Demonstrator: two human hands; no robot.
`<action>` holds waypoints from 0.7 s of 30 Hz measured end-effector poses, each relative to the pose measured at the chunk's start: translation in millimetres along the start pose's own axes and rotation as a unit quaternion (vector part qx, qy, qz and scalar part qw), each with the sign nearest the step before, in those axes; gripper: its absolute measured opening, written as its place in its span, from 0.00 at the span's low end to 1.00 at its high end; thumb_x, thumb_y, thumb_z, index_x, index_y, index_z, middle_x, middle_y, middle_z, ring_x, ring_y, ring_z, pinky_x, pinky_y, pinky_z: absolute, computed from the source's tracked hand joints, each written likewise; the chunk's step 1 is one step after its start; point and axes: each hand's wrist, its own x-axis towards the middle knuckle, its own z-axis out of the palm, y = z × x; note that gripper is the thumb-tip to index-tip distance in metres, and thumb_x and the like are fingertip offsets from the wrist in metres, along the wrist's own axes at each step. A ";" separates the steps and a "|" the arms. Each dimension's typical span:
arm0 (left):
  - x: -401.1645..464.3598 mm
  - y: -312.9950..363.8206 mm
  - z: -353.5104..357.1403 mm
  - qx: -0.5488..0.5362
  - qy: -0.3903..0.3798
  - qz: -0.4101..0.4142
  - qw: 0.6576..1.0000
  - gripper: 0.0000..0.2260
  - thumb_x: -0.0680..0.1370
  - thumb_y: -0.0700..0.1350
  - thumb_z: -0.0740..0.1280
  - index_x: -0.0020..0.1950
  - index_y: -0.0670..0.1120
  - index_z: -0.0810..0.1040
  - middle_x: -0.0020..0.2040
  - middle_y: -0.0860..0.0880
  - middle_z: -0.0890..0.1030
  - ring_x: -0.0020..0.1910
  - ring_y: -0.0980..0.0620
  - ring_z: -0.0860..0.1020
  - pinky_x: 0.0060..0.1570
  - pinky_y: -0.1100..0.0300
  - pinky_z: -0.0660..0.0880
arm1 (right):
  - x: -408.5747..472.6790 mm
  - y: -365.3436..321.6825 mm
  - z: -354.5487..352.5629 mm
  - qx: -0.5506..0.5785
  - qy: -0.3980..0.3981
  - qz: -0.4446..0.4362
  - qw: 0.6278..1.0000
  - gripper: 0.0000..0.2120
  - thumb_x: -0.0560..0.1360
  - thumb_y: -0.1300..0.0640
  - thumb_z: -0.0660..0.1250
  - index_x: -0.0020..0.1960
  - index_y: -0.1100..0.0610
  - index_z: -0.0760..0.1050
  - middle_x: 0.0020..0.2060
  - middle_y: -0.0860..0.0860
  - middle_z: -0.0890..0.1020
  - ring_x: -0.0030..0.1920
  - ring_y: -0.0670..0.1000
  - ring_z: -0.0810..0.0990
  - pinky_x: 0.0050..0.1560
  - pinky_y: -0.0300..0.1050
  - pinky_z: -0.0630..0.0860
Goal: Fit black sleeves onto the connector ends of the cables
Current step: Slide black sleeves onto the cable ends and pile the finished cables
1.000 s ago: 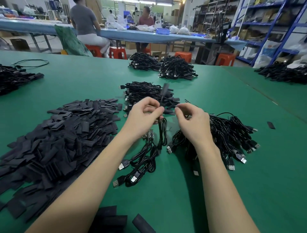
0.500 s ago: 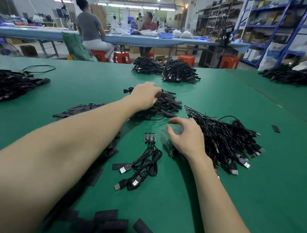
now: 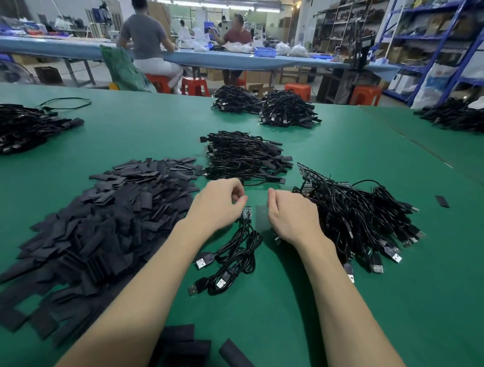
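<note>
Both hands, left and right, hovered loosely curled, holding nothing. The flat black rubbery sleeves looked light and floppy, best pinched at an open end.

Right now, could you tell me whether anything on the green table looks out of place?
One black sleeve lies alone on the green table, far right of the cable pile and well away from the big sleeve heap. A few more sleeves sit stray at the near edge.

Light: we see bright ceiling tubes, even and soft.
Shadows: faint beneath both forearms.
Edges: we notice wide-angle bending.
Blur: slight in the background.
</note>
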 end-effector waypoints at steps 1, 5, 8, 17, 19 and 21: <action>-2.4 -1.7 0.8 0.010 -0.020 -0.012 1.000 0.02 0.78 0.49 0.67 0.48 0.54 0.79 0.45 0.57 0.81 0.45 0.52 0.79 0.52 0.51 0.79 | 0.6 -1.3 0.1 -0.017 -0.018 -0.006 1.000 0.20 0.86 0.49 0.47 0.45 0.54 0.74 0.44 0.52 0.82 0.48 0.59 0.81 0.44 0.49 0.70; -3.8 -7.7 -1.9 0.022 -0.055 -0.042 0.997 0.05 0.79 0.47 0.64 0.51 0.53 0.79 0.48 0.54 0.81 0.50 0.50 0.79 0.57 0.52 0.77 | 2.8 -9.5 -5.9 -0.010 -0.095 -0.017 0.995 0.14 0.82 0.52 0.55 0.64 0.49 0.73 0.54 0.50 0.83 0.56 0.55 0.79 0.47 0.47 0.69; -1.9 -7.8 -4.4 0.022 -0.057 -0.073 0.995 0.06 0.79 0.46 0.63 0.53 0.54 0.78 0.47 0.53 0.82 0.49 0.48 0.80 0.56 0.52 0.78 | 4.0 -18.1 -9.8 0.010 -0.122 -0.019 0.992 0.16 0.77 0.50 0.61 0.64 0.44 0.74 0.55 0.47 0.84 0.57 0.53 0.79 0.51 0.46 0.72; 6.4 -9.0 -3.8 -0.264 -0.031 -0.219 0.939 0.07 0.75 0.45 0.69 0.52 0.50 0.80 0.47 0.45 0.83 0.41 0.47 0.78 0.43 0.57 0.74 | 15.5 -16.1 -1.9 0.196 -0.134 0.065 0.969 0.17 0.74 0.44 0.70 0.61 0.44 0.75 0.53 0.51 0.83 0.50 0.50 0.80 0.43 0.41 0.73; 8.0 -10.0 -5.3 -0.333 -0.005 -0.229 0.915 0.08 0.75 0.43 0.73 0.54 0.47 0.82 0.46 0.45 0.82 0.41 0.48 0.78 0.46 0.56 0.76 | 16.9 -17.3 -0.4 0.260 -0.139 0.098 0.950 0.17 0.74 0.46 0.70 0.61 0.45 0.75 0.49 0.49 0.85 0.47 0.48 0.80 0.44 0.42 0.75; 8.8 -11.0 -6.9 -0.356 -0.007 -0.220 0.908 0.07 0.74 0.43 0.75 0.51 0.47 0.84 0.42 0.48 0.81 0.38 0.52 0.76 0.42 0.58 0.74 | 17.8 -18.0 -1.3 0.324 -0.143 0.129 0.926 0.15 0.75 0.48 0.70 0.61 0.47 0.77 0.41 0.47 0.87 0.40 0.44 0.79 0.44 0.43 0.75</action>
